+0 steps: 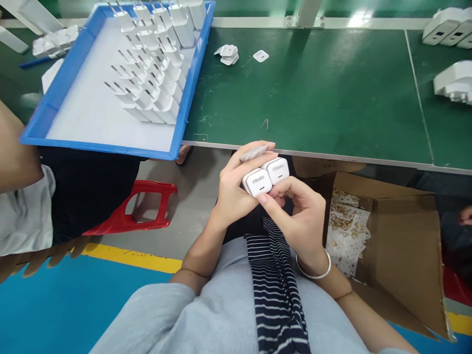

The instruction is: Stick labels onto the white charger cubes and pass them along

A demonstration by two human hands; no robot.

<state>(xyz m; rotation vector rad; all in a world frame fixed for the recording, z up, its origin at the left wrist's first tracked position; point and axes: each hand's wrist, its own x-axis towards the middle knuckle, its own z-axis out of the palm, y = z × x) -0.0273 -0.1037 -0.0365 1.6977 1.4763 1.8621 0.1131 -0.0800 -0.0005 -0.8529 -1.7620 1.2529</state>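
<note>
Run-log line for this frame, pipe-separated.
Left hand: holding two white blocks and thin pale piece | Right hand: at blocks' lower edge | Blue tray: pronged plugs

left grip (236, 183): two white chargers (258, 181) | right grip (299, 212): touching them | blue tray (65, 81): white plugs (166, 105)

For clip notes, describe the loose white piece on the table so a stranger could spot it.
On the green table, look right of the blue tray. Right of a small white pile lies the white piece: flat and alone, not stacked.
</note>
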